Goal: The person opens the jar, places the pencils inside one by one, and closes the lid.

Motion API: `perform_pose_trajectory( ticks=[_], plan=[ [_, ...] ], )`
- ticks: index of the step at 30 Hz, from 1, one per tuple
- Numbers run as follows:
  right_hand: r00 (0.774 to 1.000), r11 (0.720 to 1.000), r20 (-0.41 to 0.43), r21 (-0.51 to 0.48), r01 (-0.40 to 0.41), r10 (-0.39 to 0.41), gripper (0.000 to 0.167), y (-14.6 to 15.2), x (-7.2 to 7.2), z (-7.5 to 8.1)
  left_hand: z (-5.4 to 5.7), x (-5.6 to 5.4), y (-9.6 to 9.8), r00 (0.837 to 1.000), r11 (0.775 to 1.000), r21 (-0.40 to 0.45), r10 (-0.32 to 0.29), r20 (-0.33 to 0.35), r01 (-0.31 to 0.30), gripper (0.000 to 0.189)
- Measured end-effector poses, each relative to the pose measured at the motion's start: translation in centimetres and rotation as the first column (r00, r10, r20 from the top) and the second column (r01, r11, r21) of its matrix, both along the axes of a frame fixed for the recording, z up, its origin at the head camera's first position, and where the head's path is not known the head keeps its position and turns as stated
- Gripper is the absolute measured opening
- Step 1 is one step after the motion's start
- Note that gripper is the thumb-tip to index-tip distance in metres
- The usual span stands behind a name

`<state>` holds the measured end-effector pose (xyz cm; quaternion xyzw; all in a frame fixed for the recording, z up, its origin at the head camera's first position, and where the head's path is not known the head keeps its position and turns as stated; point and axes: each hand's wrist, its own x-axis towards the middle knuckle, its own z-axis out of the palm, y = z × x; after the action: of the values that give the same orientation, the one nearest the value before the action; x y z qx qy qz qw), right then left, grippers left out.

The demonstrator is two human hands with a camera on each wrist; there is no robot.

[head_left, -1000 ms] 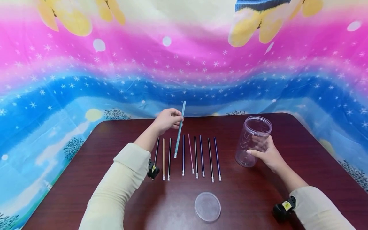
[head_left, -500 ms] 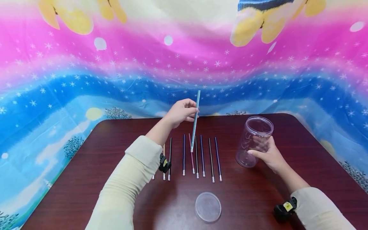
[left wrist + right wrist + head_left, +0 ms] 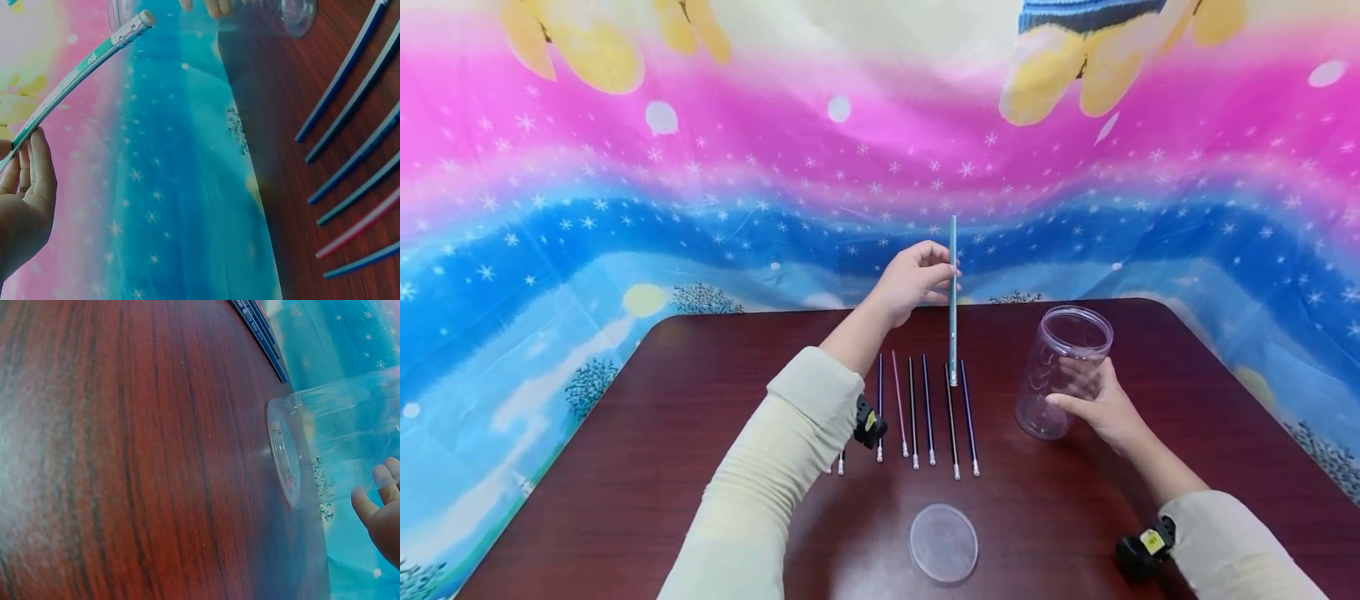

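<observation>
1. The left hand (image 3: pixel 916 282) has a pinching grip, thumb and fingers closed on the pale green pencil (image 3: pixel 953 325); the right hand (image 3: pixel 1096 407) has its grip spread wide around the side of the clear jar (image 3: pixel 1039 375), thumb on the near side.
2. The pale green pencil stands nearly upright in the left grip, held above its middle, with a short length rising past the fingers and the eraser end hanging below. The left wrist view shows "HB" printed near that end.
3. It is in the air above the tabletop (image 3: pixel 700 442), left of the jar and apart from it. In the head view its lower end overlaps the top of a dark pencil (image 3: pixel 951 425) lying in the row.
4. The jar's mouth is uncovered and faces upward. The round lid (image 3: pixel 943 543) lies flat on the tabletop, nearer the person than the row.
5. Compared with a second ago, the pale green pencil is farther right and higher in view, closer to the jar, and its slant has straightened.
6. The left sleeve (image 3: pixel 760 475) now hides most of the leftmost pencils, which showed more fully then. The right hand, jar and lid look practically unmoved.
</observation>
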<state>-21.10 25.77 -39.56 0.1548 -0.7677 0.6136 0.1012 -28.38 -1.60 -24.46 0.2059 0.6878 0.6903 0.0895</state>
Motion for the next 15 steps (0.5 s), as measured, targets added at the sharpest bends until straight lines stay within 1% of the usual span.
perform_pose_trajectory(
  ticks=[3, 7, 11, 15],
  plan=[
    [1.000, 1.000, 0.002, 0.016, 0.008, -0.008, 0.065, 0.0, 0.0, 0.1, 0.3, -0.1, 0.9, 1.000, 1.000, 0.023, -0.002, 0.018, 0.001, 0.011],
    [1.000, 1.000, -0.005, 0.013, 0.008, -0.008, 0.065, -0.1, 0.1, 0.1, 0.6, -0.2, 2.1, 0.999, 0.999, 0.046, -0.015, 0.045, 0.013, 0.013],
    [1.000, 1.000, -0.016, -0.005, 0.001, -0.001, 0.065, -0.1, 0.0, 0.0, 0.8, -0.3, 3.4, 0.998, 0.998, 0.062, -0.034, 0.048, 0.031, 0.015],
    [1.000, 1.000, -0.016, -0.006, -0.002, 0.002, 0.065, 0.1, 0.0, -0.1, 0.8, -0.3, 4.5, 0.998, 0.997, 0.074, -0.037, 0.044, 0.033, 0.018]
  ],
)
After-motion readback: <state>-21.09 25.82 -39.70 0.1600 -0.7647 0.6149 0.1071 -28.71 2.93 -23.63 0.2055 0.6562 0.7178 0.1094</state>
